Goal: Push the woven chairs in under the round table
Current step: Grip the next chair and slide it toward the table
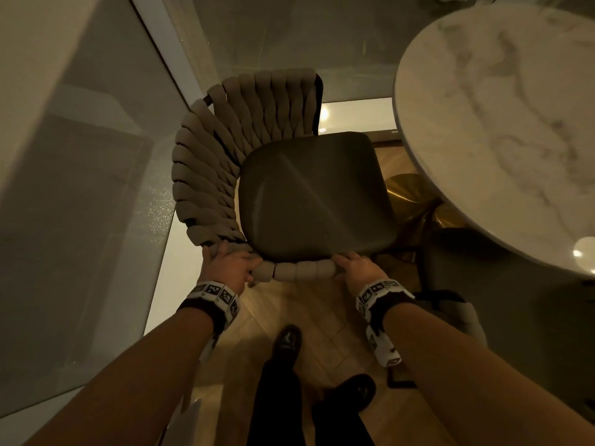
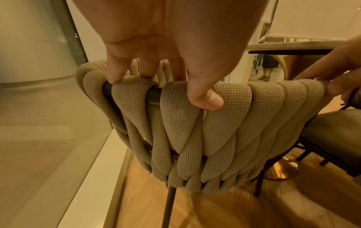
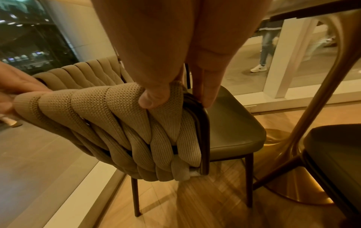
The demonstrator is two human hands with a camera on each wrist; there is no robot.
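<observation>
My left hand [image 1: 227, 267] and right hand [image 1: 354, 265] each curl round the chair [image 1: 309, 194] back's top rail; its open seat front faces the table [image 1: 502, 130], standing just beside it.

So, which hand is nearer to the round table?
Right. The right hand grips the end of the chair back beside the table; the left hand grips the back's bend, on the far side.

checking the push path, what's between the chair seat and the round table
In the head view, no object: only a gap between the woven chair's seat and the round table rim, with wood floor and the gold pedestal below.
</observation>
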